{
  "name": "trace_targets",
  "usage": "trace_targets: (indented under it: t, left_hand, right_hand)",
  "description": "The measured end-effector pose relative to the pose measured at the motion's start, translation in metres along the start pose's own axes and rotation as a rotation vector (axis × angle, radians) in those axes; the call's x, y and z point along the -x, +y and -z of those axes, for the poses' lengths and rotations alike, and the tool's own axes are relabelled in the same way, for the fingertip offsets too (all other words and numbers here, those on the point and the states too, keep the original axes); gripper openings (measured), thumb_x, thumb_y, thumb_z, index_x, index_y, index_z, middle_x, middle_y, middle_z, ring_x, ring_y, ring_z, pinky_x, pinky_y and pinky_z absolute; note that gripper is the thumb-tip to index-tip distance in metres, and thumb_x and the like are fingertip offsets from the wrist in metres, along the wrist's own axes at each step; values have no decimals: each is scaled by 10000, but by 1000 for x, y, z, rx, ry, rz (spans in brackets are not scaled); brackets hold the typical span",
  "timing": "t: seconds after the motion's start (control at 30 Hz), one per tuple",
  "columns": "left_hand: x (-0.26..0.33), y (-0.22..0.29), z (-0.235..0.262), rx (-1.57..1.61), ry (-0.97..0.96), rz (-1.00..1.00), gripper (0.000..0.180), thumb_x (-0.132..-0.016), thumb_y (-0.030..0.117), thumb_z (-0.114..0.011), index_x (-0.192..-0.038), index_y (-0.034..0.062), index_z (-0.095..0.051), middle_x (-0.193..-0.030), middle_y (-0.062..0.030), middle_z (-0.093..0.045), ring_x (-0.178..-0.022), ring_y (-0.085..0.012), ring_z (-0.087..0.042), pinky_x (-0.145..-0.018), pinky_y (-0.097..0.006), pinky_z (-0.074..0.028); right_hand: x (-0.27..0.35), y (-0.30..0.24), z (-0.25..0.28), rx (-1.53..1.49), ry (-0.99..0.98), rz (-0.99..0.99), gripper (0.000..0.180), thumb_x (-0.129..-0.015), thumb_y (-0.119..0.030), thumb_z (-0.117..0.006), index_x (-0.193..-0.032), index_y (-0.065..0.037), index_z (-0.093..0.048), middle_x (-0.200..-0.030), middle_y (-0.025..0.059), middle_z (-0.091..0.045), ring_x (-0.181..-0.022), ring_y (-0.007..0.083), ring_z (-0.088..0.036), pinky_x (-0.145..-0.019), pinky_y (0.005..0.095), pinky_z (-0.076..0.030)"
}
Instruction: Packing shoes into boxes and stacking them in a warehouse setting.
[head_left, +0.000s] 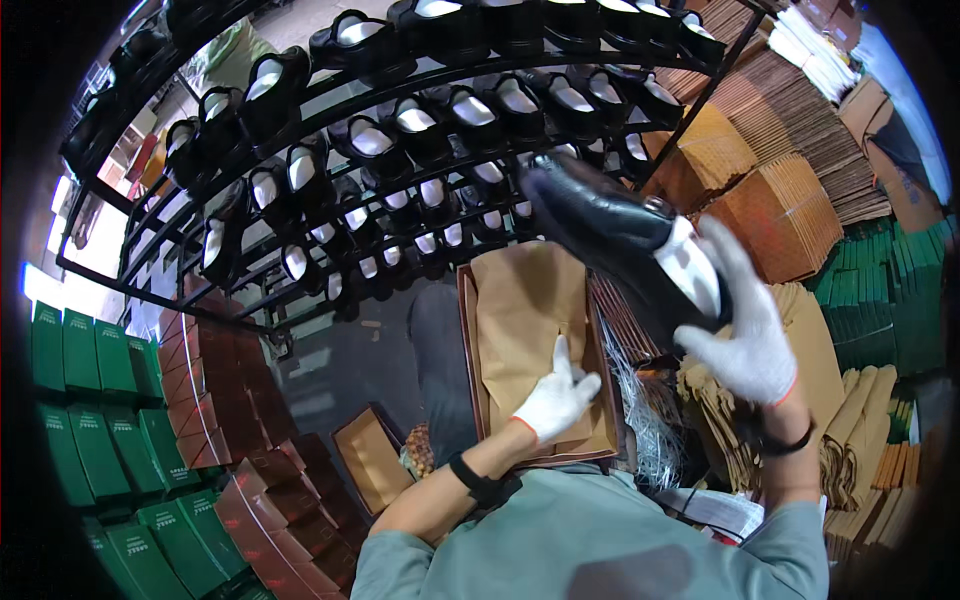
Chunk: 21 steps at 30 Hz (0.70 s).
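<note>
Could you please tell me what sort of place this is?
Probably a shoe packing workshop: a rack full of black shoes, stacked green boxes, and the right hand holding a shoe above an open paper-lined box.

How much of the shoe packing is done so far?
Done: the open box is lined with brown paper, and no shoe shows inside. In hand: the right hand holds a black shoe above it; the left hand presses the paper. Left: many shoes on the rack.

Shoe rack (330,95), green boxes (95,400)
</note>
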<state>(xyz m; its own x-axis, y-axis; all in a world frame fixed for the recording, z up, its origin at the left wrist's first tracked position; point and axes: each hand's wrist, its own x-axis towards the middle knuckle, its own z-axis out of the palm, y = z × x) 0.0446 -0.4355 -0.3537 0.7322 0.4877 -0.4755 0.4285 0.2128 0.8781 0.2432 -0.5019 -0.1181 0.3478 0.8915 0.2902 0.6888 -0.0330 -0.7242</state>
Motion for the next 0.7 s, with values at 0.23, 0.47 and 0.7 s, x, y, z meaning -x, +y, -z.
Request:
trace_targets:
  t: [0.23, 0.47, 0.7]
  left_hand:
    - [84, 61, -25, -728, -124, -540, 365, -1045, 223, -652, -1301, -31, -605, -879, -205, -729, -784, -409, -762, -735, -493, -632]
    - [3, 77, 97, -707, 531, -801, 772, -954, 210, -779, -1610, -60, -477, -1559, -351, -564, -1189, -501, -651, -1072, -552, -545]
    - [-40, 65, 90, -1010, 395, -812, 887, -910, 339, -852, -1591, -79, -468, -1631, -326, -493, -1326, -535, -589, -1207, -595, -429]
  right_hand:
    - [-150, -61, -24, 627, -1078, 539, 336, -774, -156, -823, -1107, -118, -851, -1152, 178, -713, -961, 440, -725, -796, 519, -571]
    - [-80, 144, -99, 91, 24, -145, 677, -937, -267, -751, -1543, -12, -590, -1387, 260, -692, -1253, 406, -693, -1058, 520, -584]
    - [110, 418, -57, 945, -424, -646, 586, -978, -136, -673, -1551, -113, -551, -1215, 291, -732, -1136, 474, -739, -962, 562, -610]
